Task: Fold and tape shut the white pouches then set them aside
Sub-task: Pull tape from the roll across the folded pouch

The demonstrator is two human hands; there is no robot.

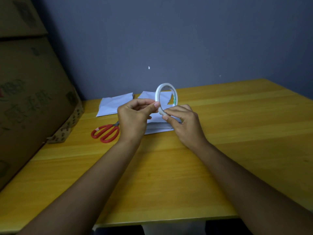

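grey-blue wall (169, 31), yellow wooden table (237, 133)

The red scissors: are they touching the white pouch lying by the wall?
Apart. In the head view, bare yellow table shows between the scissors and the far-left pouch.

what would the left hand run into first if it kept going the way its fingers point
The left hand points rightward at the tape roll it already pinches. Past that, it would likely meet the right hand gripping the roll's lower edge, though depth is unclear.
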